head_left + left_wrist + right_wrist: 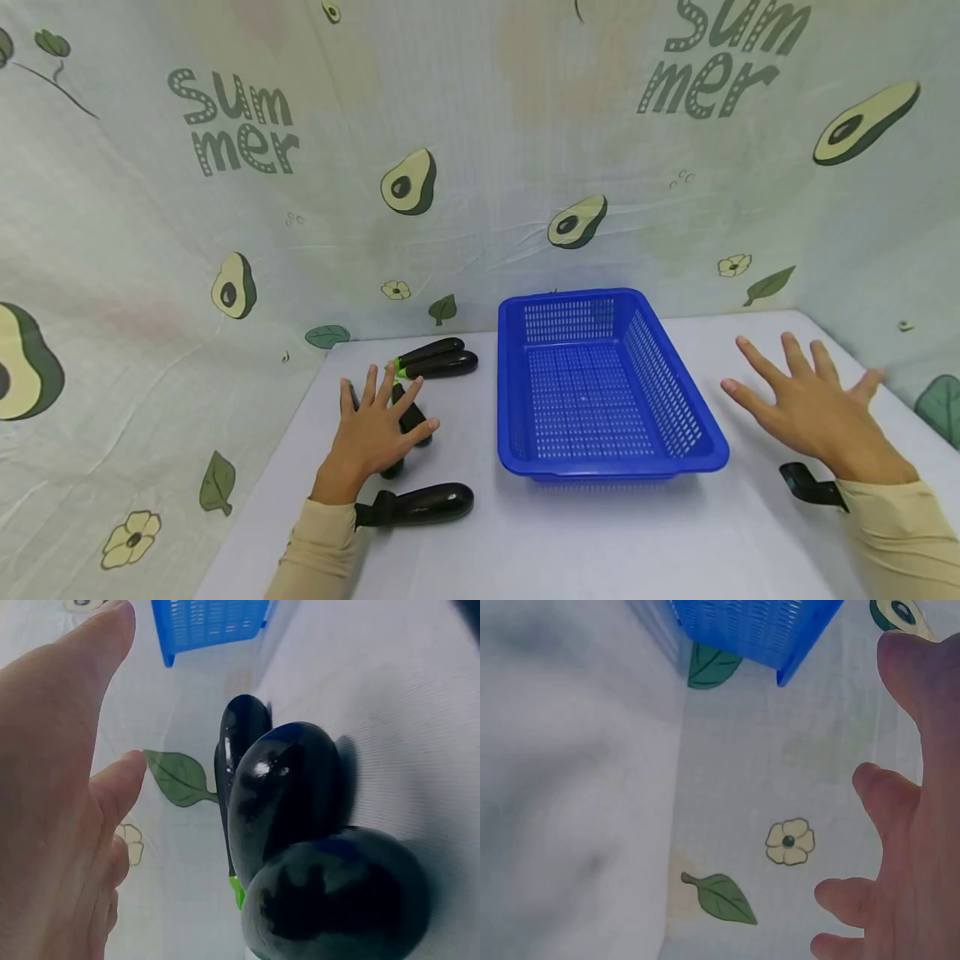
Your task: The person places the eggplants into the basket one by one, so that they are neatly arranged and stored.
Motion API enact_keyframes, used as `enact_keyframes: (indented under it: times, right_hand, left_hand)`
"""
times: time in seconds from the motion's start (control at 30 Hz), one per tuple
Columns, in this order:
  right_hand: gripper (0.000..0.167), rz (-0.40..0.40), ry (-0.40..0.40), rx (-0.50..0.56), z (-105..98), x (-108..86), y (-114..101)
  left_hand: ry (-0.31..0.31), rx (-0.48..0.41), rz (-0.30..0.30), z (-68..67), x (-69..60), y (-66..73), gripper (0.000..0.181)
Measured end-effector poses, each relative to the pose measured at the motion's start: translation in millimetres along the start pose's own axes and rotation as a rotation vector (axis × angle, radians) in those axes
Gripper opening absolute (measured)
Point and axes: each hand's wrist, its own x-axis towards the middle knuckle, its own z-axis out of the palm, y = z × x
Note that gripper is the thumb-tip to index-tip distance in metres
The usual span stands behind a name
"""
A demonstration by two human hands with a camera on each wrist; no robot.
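Note:
My left hand [375, 433] is spread out above several eggplants at the left of the table and holds nothing. Two dark eggplants [442, 364] with green stem ends lie at the back; another eggplant [412, 412] shows partly under my fingers. Nearer the front, beside my left wrist, lies one more eggplant [435, 503]. The left wrist view shows glossy rounded eggplants [285, 795] close to the palm, not touching it. My right hand [817, 408], fingers spread, hovers over the table to the right of a blue plastic basket [611, 465]. Nothing is in it.
The blue basket stands mid-table between both hands, its inside bare. A white table [570, 550] lies beneath everything. Behind and at the sides hangs a cloth [480, 167] printed with avocados and leaves. A black strap piece [810, 483] juts from the right wrist.

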Motion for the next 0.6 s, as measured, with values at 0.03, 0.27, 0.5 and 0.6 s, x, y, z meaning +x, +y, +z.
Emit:
enact_keyframes:
  times: [0.03,0.27,0.5,0.6]
  right_hand:
    - [0.089,-0.007,0.002,0.003,0.4,-0.5,-0.9]
    - [0.079,-0.061,0.005,0.102,7.8,-6.3,-5.7]
    - [0.068,-0.119,0.037,0.257,23.5,-10.4,-7.5]
    - [0.064,-0.143,0.037,0.406,27.8,-11.8,-11.3]
  left_hand:
    - [0.004,0.002,0.009,0.1,-1.1,0.1,0.084]
    - [0.039,-0.006,0.060,-0.3,-8.8,0.2,0.079]
    - [0.110,-0.075,0.102,7.0,-11.9,2.3,0.070]
    - [0.145,-0.084,0.114,11.2,-15.2,5.1,0.066]
